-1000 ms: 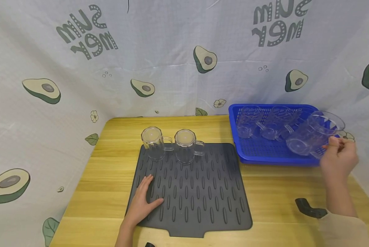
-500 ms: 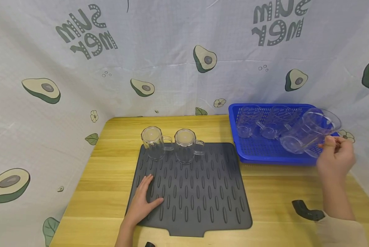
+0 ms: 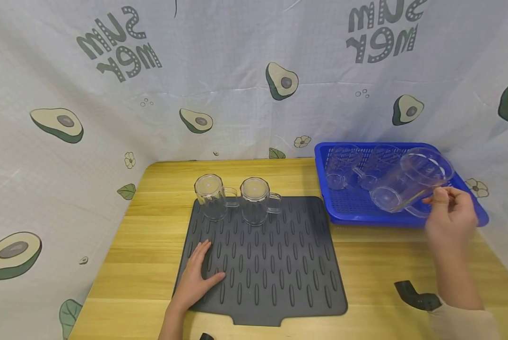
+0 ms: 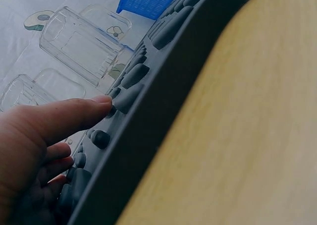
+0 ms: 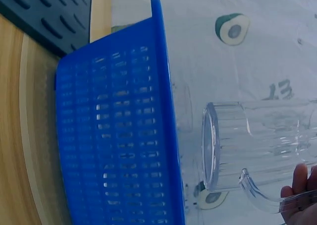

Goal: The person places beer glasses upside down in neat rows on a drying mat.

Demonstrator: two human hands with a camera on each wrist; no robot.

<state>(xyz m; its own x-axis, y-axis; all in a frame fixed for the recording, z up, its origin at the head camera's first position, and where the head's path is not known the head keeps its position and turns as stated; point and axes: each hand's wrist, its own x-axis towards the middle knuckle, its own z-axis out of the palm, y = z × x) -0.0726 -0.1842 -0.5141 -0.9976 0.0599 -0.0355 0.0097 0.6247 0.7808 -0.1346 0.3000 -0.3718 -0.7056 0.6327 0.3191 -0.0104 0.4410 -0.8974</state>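
Observation:
My right hand (image 3: 451, 222) grips a clear glass mug (image 3: 411, 182) by its handle, tilted over the front of the blue basket. In the right wrist view the held mug (image 5: 262, 145) is up past the basket's rim, fingers on its handle. My left hand (image 3: 196, 278) rests with spread fingers on the left part of the dark grey drying mat (image 3: 275, 264). Two glass mugs, a left one (image 3: 213, 198) and a right one (image 3: 255, 202), stand upside down on the mat's back edge, handles to the right.
The blue plastic basket (image 3: 351, 221) at the back right contains more glass mugs, among them one at its left (image 3: 340, 167). A printed curtain (image 3: 236, 71) hangs behind and beside the wooden table (image 3: 130, 255). A black strap-like piece (image 3: 417, 296) sits at my right sleeve.
My right hand has moved left with the glass mug, across the front of the basket. The left hand and the two mugs on the mat have stayed put.

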